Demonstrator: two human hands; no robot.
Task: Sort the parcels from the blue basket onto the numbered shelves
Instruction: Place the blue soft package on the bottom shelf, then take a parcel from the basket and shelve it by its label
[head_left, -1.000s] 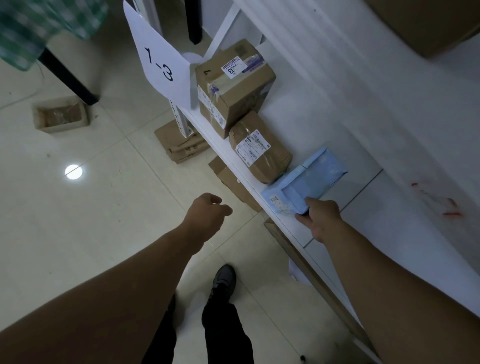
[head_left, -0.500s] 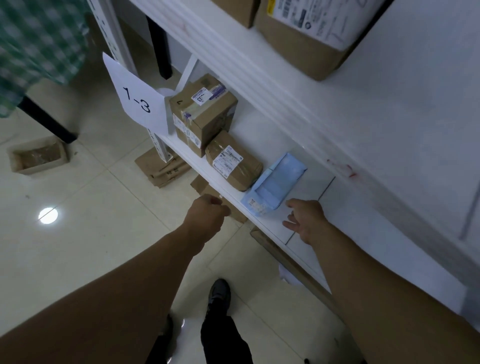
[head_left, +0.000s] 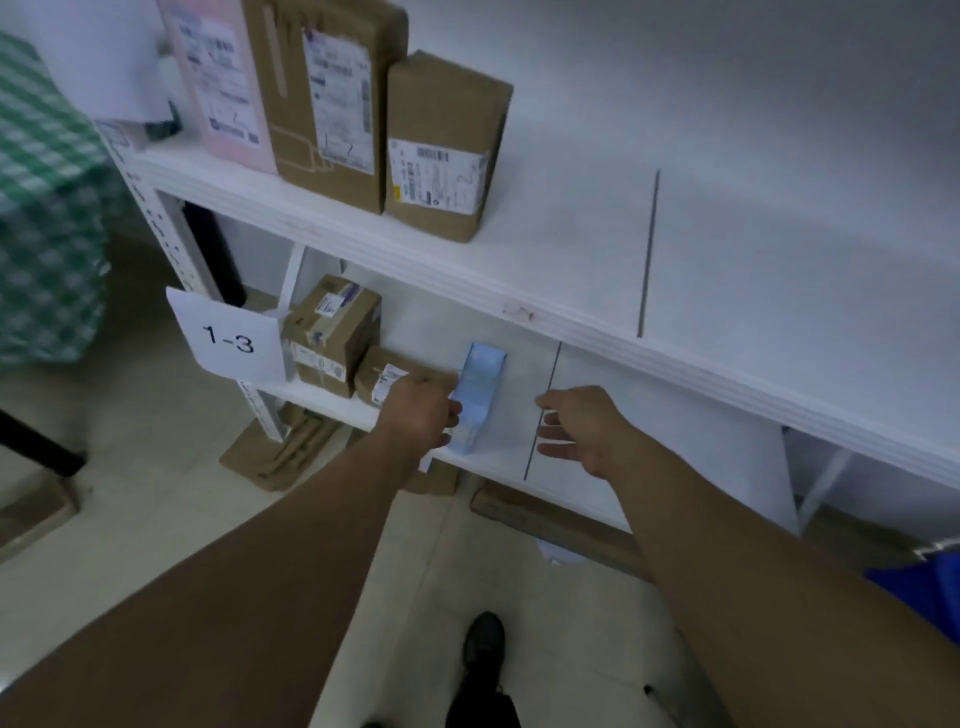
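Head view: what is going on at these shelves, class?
A person is sorting parcels. A light blue parcel lies on the shelf with the 1-3 sign, beside two brown boxes. The left hand is at its left edge, grip unclear; the right hand hovers open nearby, holding nothing.

Both my bare arms reach forward and slightly inward. My left hand (head_left: 420, 410) shows its back, its fingers loosely curled under and the knuckles turned to the right. My right hand (head_left: 584, 434) is palm down, fingers straight and spread, pointing left toward the other hand without touching it.
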